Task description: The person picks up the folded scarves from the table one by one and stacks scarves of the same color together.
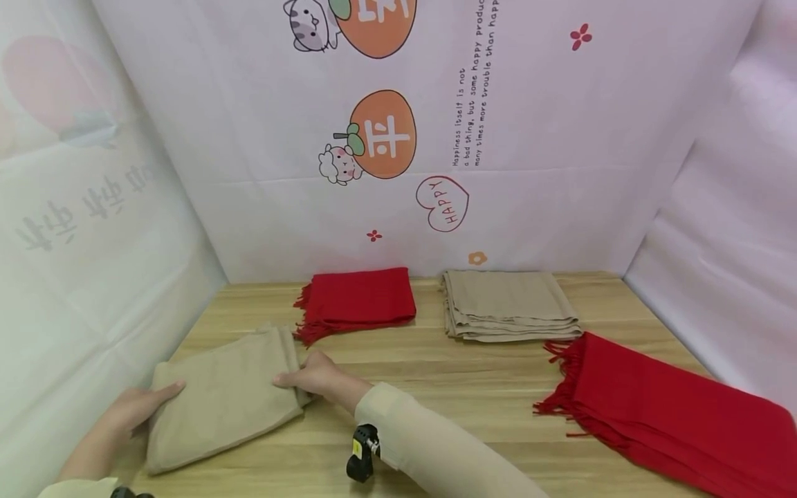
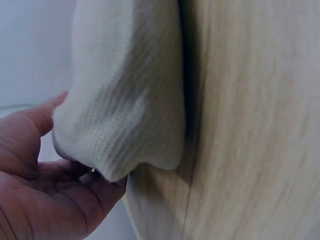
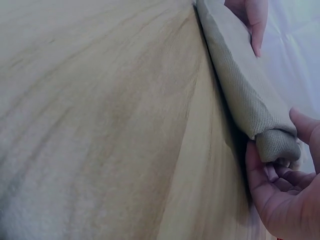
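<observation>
A folded beige scarf [image 1: 224, 394] lies at the left of the wooden table, between both hands. My left hand [image 1: 133, 409] grips its left end, thumb on top. In the left wrist view, the fingers of the left hand [image 2: 60, 185] curl beneath the thick knitted end [image 2: 120, 100]. At the opposite end, my right hand [image 1: 320, 377] holds the scarf's right edge. The right wrist view shows the right hand [image 3: 290, 195] with its thumb over the folded layers [image 3: 277, 145] and fingers curled under them.
At the back lies a folded red scarf [image 1: 361, 297] with fringe, beside a folded beige stack [image 1: 510, 301]. A longer red fringed scarf [image 1: 679, 408] stretches along the right side. White printed sheets [image 1: 529, 138] wall the wooden table [image 1: 398, 373] at the back and sides.
</observation>
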Tool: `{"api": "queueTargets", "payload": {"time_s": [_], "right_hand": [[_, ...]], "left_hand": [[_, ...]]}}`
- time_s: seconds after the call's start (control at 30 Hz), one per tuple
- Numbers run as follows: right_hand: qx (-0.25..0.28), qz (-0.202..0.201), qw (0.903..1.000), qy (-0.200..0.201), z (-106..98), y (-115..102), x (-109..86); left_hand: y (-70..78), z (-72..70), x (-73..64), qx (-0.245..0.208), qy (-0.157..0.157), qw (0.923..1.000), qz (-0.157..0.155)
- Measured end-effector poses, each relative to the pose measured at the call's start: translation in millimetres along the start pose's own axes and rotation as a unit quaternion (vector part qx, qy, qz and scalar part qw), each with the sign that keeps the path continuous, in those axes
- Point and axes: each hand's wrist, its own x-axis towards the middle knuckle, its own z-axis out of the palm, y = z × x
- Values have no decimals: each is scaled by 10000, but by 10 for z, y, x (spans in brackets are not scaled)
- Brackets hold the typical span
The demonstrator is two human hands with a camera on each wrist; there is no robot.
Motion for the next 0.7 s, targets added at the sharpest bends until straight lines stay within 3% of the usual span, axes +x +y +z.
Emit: {"api": "queueTargets", "payload": {"time_s": [0.37, 0.6, 0.7], "right_hand": [[-186, -57, 9997, 156, 10, -4, 6], [-314, -39, 9994, 151, 7, -3, -5], [-399, -36, 9989, 236, 18, -16, -6]], "left_hand": [[45, -33, -46, -26, -243, 9995, 189], [68, -29, -90, -522, -505, 9969, 291], [75, -36, -92, -479, -515, 9969, 365]]}}
